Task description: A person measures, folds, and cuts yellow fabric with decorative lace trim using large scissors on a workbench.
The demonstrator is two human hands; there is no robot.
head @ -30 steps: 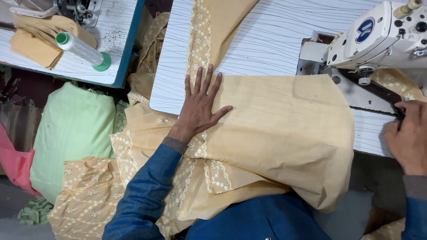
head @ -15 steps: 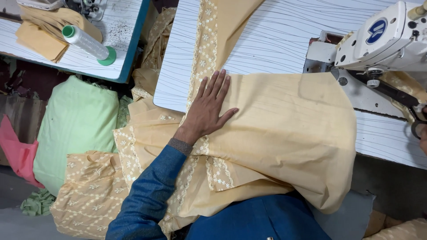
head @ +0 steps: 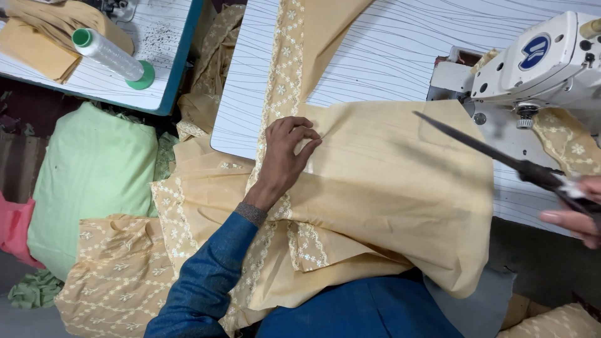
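Pink cloth: far left edge, low, beside a pale green bundle.

Thread cone: white thread on a green base, lying tilted on the side table, next to folded tan pieces.

Embroidered fabric heap: tan with white stitched pattern, below the table edge, spilling toward the blue sleeve.

Work table: white with dark wavy lines.

Tan garment panel: spread across the work table's near edge and hanging over it; an embroidered border strip runs up its left side.

Left hand: resting on the panel at the embroidered border, fingers curled, tips pinching a small fold of the cloth; wrist straight, forearm coming up from lower left.

Scissors: dark, blades together, pointing up-left above the panel's right part, not visibly touching it.

Sewing machine: white, upper right, just beyond the panel.

Right hand: right edge, partly cut off, closed around the scissors' handles, well apart from the left hand.
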